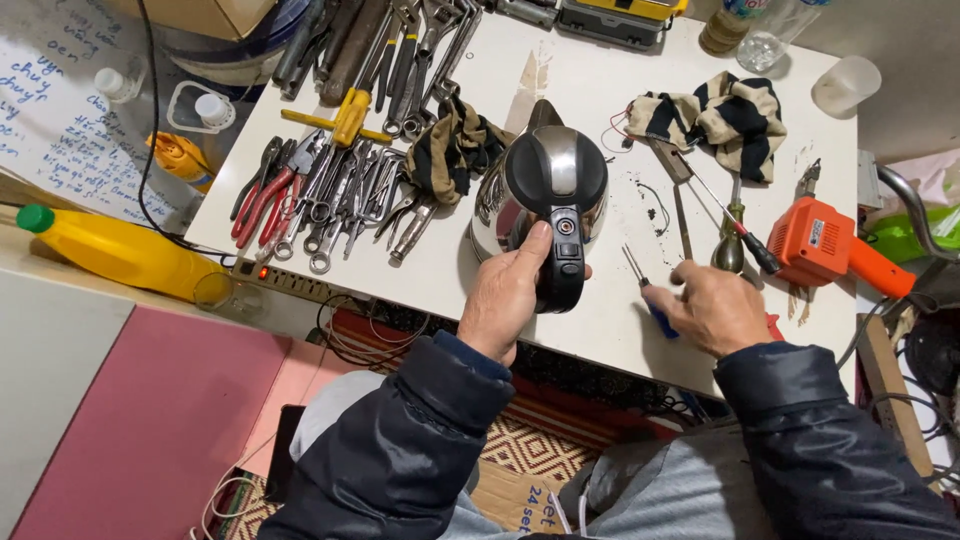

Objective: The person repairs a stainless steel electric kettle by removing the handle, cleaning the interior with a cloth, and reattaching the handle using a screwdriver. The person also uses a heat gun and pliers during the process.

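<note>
Left hand [507, 292] closed around handle of steel kettle [545, 200] at table [600, 90] centre. Right hand [712, 305], 3 o'clock, pinches blue-handled screwdriver [650, 298]. Risk: loose grip lets kettle tip toward pliers [262, 190], 9 o'clock.

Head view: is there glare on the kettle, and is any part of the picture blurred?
Head view: the kettle shows bright glare on its steel lid and body; the left hand on its black handle is sharp; the right hand over the blue-handled screwdriver looks slightly soft; the white table is evenly lit.
</note>
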